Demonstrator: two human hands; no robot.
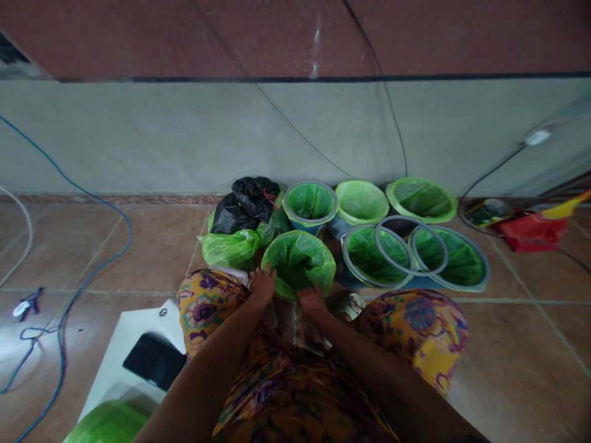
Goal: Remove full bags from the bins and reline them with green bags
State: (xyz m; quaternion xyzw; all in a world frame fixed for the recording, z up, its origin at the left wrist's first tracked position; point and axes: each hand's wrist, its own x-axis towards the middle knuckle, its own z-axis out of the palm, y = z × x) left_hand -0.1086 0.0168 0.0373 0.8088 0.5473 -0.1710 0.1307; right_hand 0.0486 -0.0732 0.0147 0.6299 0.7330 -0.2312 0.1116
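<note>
A bin lined with a green bin liner [295, 264] stands between my knees, the liner folded over its rim. My left hand [263, 284] is closed on the liner at the near left of the rim. At the near side of the same rim, my right hand [312, 303] has its fingers closed over the liner's edge. Behind it are more lined bins, one with a grey ring [311, 202] around its top and one with bare liner [362, 202] over the rim. A loose grey ring [410, 245] lies across two ringed bins on the right.
Black bags [253, 200] and a green bag [229, 247] sit at the back left. A phone [154, 361] rests on a white board [111, 363] to my left. A blue cable [92, 274] crosses the floor. At right lie a red dustpan [530, 232] and a cable.
</note>
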